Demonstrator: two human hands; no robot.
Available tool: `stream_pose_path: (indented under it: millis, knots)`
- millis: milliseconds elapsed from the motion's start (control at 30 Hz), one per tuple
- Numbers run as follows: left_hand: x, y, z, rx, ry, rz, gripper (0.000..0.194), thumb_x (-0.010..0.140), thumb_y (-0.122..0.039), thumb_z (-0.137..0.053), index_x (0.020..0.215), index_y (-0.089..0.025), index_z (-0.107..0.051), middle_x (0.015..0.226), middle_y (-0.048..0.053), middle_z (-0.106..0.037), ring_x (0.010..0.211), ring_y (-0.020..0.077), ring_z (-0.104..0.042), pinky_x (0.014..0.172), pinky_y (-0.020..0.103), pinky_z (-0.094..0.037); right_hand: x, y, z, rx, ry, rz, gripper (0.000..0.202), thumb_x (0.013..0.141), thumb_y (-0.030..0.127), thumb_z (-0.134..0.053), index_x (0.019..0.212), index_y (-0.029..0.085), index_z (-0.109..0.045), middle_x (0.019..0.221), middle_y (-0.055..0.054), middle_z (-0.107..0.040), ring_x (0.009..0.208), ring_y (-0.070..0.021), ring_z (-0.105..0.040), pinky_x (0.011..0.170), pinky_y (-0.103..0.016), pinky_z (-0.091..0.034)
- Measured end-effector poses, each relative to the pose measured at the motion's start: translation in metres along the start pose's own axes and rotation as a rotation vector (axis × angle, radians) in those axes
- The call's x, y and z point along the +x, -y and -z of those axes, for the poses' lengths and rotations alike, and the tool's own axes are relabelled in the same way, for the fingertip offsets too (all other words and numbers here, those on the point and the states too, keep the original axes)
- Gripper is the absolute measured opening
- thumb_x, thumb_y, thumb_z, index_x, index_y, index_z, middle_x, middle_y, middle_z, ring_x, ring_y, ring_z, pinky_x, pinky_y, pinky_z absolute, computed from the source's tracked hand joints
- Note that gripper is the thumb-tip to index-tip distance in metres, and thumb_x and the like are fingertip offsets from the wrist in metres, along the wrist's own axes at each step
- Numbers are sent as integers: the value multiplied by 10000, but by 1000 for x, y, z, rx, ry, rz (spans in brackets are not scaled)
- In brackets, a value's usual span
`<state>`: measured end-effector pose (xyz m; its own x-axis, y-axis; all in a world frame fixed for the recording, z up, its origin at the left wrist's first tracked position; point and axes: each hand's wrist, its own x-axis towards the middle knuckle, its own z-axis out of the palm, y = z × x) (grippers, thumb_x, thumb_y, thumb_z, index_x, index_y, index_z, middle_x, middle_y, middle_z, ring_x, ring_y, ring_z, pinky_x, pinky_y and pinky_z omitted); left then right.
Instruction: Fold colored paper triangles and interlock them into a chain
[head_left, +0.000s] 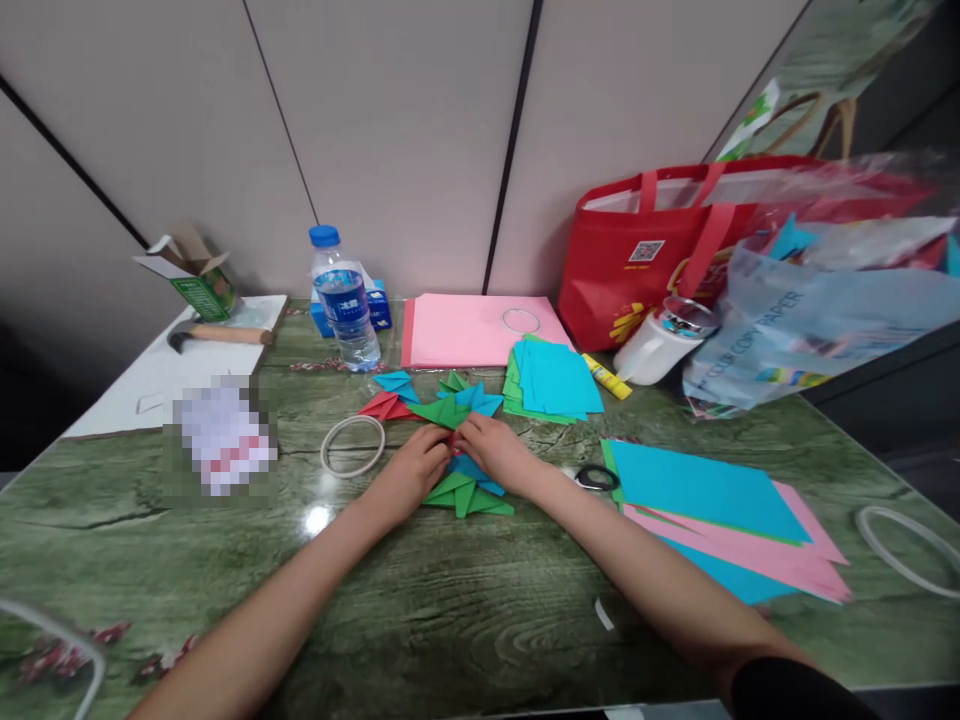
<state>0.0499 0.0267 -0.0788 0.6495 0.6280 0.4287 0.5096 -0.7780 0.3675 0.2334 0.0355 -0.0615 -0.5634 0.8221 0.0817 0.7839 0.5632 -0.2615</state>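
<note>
My left hand (414,466) and my right hand (491,448) meet at the middle of the table, fingers bent together over folded paper. Between the fingertips shows a small bit of red paper; the fingers partly hide it. Green folded pieces (466,495) lie just below the hands, with blue ones beside them. Above the hands are a green folded piece (442,411) and a blue one (481,399). Red (386,405) and blue (396,384) folded pieces sit to the upper left. Left of my left hand lies a white ring (352,447).
A water bottle (346,305) stands behind. Cut squares (559,380), a glue stick (607,377), a white mug (660,342) and a red bag (615,250) are at back right. Scissors (597,478) and coloured sheets (705,490) lie right; a hammer (221,334) lies left.
</note>
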Motion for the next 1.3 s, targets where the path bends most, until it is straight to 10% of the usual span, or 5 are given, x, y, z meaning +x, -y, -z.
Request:
stream_pose_path:
  millis: [233, 933, 1300]
  knots:
    - [9, 2, 19, -83, 178, 11, 172, 913, -184, -456, 915, -181, -628, 1068, 72, -595, 1010, 178, -545, 869, 325, -500, -3, -10, 2, 245, -66, 69, 91, 900, 205, -530, 922, 150, -598, 905, -56, -587, 789, -147, -565, 725, -264, -438]
    - [3, 12, 10, 1, 64, -103, 191, 890, -124, -449, 979, -165, -613, 1077, 102, -609, 1088, 210, -496, 908, 377, -496, 2, 12, 4, -156, 70, -8, 214, 952, 235, -399, 971, 109, -570, 948, -123, -575, 919, -252, -553, 673, -316, -460]
    - [1, 9, 10, -64, 89, -85, 232, 901, -125, -445, 1097, -175, -559, 1119, 94, -603, 1121, 187, -514, 951, 359, -475, -2, -2, 11, 178, -24, -118, 147, 936, 169, -436, 940, 116, -572, 944, -87, -587, 877, -170, -574, 796, -283, -430]
